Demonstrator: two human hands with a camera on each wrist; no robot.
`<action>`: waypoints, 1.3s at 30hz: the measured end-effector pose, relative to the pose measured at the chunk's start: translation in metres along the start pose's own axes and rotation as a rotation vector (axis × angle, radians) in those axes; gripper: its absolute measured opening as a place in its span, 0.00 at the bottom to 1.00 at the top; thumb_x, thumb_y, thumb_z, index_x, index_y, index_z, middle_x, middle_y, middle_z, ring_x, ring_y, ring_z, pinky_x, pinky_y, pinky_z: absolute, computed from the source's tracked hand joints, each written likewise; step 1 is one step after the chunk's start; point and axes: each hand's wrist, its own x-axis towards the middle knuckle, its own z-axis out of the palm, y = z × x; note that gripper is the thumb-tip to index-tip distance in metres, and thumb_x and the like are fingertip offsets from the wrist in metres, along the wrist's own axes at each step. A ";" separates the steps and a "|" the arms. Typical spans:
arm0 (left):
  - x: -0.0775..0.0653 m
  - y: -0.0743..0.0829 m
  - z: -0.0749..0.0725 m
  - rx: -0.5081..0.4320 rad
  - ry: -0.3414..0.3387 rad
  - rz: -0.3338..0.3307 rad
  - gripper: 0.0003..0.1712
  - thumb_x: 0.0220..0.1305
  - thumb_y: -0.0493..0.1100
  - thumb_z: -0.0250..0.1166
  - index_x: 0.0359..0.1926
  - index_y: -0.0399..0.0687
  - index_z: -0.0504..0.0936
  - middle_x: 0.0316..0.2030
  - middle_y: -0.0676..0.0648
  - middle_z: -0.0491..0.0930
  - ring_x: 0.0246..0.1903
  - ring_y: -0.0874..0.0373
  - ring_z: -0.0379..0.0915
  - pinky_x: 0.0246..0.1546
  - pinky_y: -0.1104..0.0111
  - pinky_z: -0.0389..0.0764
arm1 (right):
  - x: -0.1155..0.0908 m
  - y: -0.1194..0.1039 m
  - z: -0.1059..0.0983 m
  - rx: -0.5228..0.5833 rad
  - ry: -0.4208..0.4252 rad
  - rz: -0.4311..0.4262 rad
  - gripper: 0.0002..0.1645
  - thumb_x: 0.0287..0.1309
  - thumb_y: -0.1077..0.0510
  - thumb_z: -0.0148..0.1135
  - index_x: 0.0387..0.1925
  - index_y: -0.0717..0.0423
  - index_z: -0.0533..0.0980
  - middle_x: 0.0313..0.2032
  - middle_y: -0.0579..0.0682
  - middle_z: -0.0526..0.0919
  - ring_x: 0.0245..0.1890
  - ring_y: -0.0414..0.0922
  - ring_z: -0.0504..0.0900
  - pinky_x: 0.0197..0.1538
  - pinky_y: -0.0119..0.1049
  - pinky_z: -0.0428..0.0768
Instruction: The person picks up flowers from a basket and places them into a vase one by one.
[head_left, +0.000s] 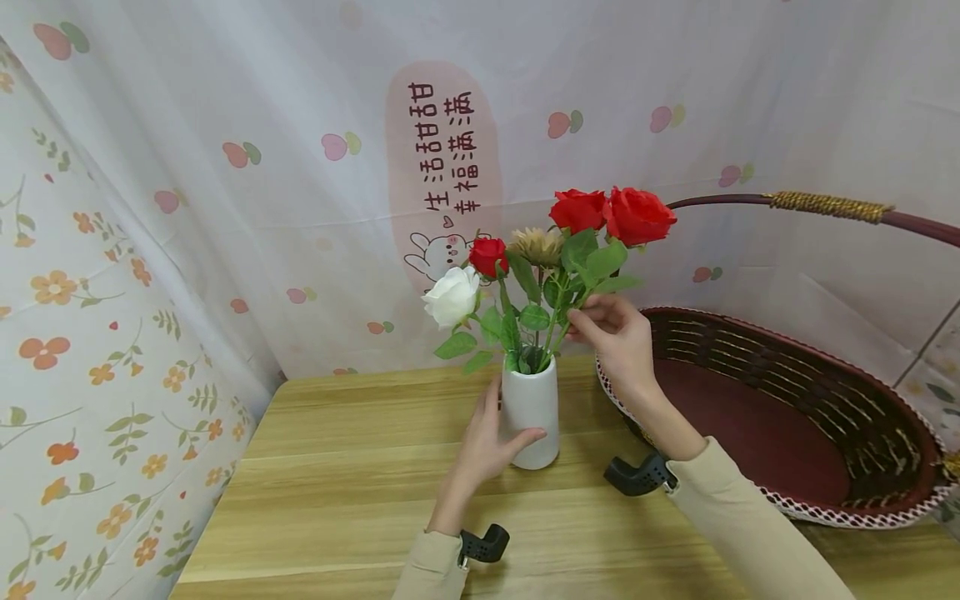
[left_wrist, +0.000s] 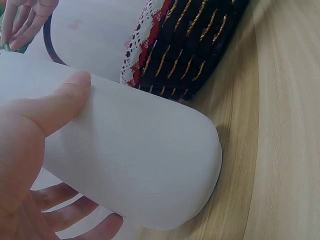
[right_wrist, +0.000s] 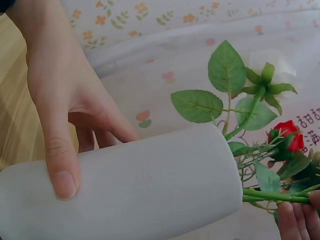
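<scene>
A white vase [head_left: 531,417] stands upright on the wooden table. My left hand [head_left: 483,446] grips it from the left, thumb across the front and fingers round the far side, as the left wrist view also shows. Just above the rim, my right hand [head_left: 618,342] pinches green rose stems [right_wrist: 272,196] that reach into the vase. Two large red roses [head_left: 640,216] lean to the upper right over that hand. A small red rose [head_left: 488,257], a white rose [head_left: 452,297] and a tan flower [head_left: 536,247] also rise from the vase, among green leaves. The stem ends are hidden inside.
To the right sits a large dark woven basket [head_left: 750,417] with a lace-trimmed rim and a tall handle [head_left: 828,206], close to my right forearm. Patterned curtains [head_left: 300,208] hang behind and left of the table [head_left: 337,492]. Each wrist carries a black camera mount [head_left: 637,475].
</scene>
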 end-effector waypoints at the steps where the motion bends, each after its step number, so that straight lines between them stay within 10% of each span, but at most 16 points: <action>1: 0.000 0.000 0.000 0.002 0.000 0.001 0.59 0.59 0.60 0.74 0.79 0.44 0.49 0.71 0.34 0.60 0.65 0.42 0.67 0.61 0.48 0.73 | 0.000 0.001 0.000 0.009 -0.002 0.005 0.15 0.64 0.67 0.67 0.48 0.68 0.72 0.34 0.49 0.82 0.30 0.42 0.86 0.42 0.38 0.86; 39: 0.000 0.001 0.001 0.010 0.010 -0.010 0.60 0.59 0.61 0.74 0.79 0.44 0.49 0.68 0.33 0.63 0.64 0.41 0.68 0.61 0.48 0.73 | -0.004 0.023 0.007 -0.034 -0.086 0.137 0.17 0.66 0.61 0.67 0.48 0.71 0.75 0.36 0.53 0.83 0.31 0.40 0.87 0.45 0.37 0.86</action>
